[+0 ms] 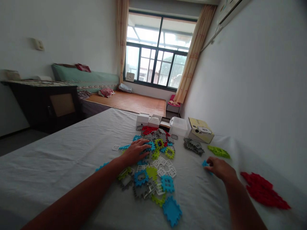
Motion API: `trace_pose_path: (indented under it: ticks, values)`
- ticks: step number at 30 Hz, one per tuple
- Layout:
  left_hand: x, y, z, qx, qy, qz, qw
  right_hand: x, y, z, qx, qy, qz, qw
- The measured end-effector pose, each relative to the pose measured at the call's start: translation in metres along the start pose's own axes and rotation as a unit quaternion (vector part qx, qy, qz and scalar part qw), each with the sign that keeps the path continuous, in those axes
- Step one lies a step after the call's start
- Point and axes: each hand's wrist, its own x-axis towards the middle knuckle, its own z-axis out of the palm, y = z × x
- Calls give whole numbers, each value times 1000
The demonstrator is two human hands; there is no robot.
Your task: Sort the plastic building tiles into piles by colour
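My right hand [220,168] is closed in a pinch on a blue toothed building piece [205,163], low over the sheet on the right; the fingers partly cover it. My left hand [135,150] reaches over the mixed pile, fingers stretched out and apart, beside a blue toothed piece [150,146]. Whether the fingertips touch that piece I cannot tell. Around and below lie a lime square frame [169,152], white window-like pieces [171,171], a blue window panel [167,183], grey frames [140,192] and a plain blue panel [172,210].
Sorted heaps lie on the right: grey pieces [193,146], lime pieces [218,151] and red pieces [265,190]. Behind the pile stand small white boxes [142,118], a clear plastic bin [178,125] and a yellow carton [200,130]. A white sheet [72,153] covers the surface.
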Motion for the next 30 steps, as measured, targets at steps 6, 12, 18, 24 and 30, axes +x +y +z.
trace_pose_path:
  ticks: [6, 12, 18, 24, 30]
  values:
    - [1, -3, 1, -26, 4, -6, 1000, 1, -8, 6, -1, 8, -68, 998]
    - [1, -2, -2, -32, 24, -8, 999, -3, -2, 4, -35, 26, 14, 999]
    - [2, 20, -7, -81, 53, 32, 995, -23, -91, -8, 252, 111, -169, 946]
    - [1, 40, -6, -123, 29, 123, 984, -57, -168, -3, 433, 40, -289, 853]
    - [0, 45, -6, -99, -5, 163, 982, -55, -169, 3, 460, 12, -276, 844]
